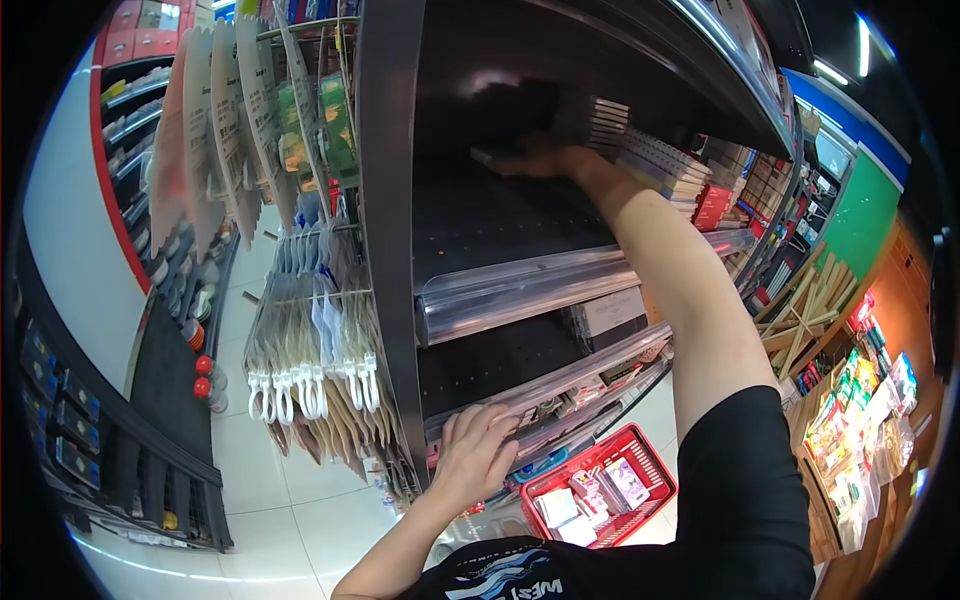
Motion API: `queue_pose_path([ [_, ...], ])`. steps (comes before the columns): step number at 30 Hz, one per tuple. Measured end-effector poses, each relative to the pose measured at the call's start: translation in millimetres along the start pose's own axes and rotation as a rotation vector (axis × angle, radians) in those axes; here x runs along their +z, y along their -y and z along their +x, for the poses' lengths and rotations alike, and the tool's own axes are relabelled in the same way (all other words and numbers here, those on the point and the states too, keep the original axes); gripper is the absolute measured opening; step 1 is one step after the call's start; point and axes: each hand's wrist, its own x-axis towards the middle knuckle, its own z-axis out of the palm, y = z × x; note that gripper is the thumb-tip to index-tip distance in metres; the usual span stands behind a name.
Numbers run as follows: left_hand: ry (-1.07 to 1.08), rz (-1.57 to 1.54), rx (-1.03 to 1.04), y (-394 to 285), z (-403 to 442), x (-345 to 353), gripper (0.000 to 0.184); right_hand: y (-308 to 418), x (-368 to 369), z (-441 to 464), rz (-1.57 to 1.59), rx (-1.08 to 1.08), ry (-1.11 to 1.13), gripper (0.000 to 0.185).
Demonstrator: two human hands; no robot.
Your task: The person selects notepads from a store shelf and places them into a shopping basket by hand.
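My right hand [545, 157] reaches deep into the dark upper shelf [520, 212]. At its fingertips is a small, pale, flat thing [485, 156]; its kind is lost in the shadow. Close beside that hand stands a stack of dark-and-white boxes [608, 122]. Rows of spiral-edged notebooks or packs [660, 165] and a red box [712, 206] stand farther right. Lower down, my left hand [475, 455] rests on the front edge of the lower shelf [545, 392], fingers laid over the lip and slightly apart. It holds nothing that I can see.
A red shopping basket [655, 462] with several small boxes sits below the shelves. Clear bags on white hangers [310, 390] and hanging packs [235, 130] line the left post [395, 200]. A clear plastic rail [520, 295] fronts the upper shelf. Wooden sticks [815, 310] stand at right.
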Motion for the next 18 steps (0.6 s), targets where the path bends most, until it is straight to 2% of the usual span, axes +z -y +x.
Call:
queue_pose_path([
  [6,-0.008,0.016,-0.003,0,-1,3,0.031,4,-4,-3,-0.028,0.023,0.058,0.099],
  [8,-0.006,0.020,-0.006,0,-1,3,0.031,5,-7,-12,-0.166,0.011,-0.054,0.085],
  [9,-0.014,0.020,-0.004,-1,0,3,0.030,6,-8,-21,-0.161,0.013,-0.052,0.085],
  [11,-0.006,0.018,-0.005,-2,0,2,0.030,4,-9,-42,-0.121,-0.135,-0.476,0.062],
  [12,-0.025,0.016,-0.002,-1,0,2,0.029,-1,-10,-49,-0.112,-0.126,-0.471,0.062],
  [14,-0.077,0.006,0.005,-4,1,3,0.027,-12,-10,-64,0.069,-0.232,-0.666,0.041],
  [16,-0.090,-0.001,0.000,-8,2,4,0.026,8,2,-126,0.332,-0.355,-0.825,0.033],
  [17,-0.119,-0.004,-0.001,-11,2,5,0.025,7,11,-149,0.367,-0.428,-0.868,0.029],
  [18,-0.134,-0.039,0.002,-16,3,5,0.023,10,21,-180,0.468,-0.397,-0.814,0.027],
])
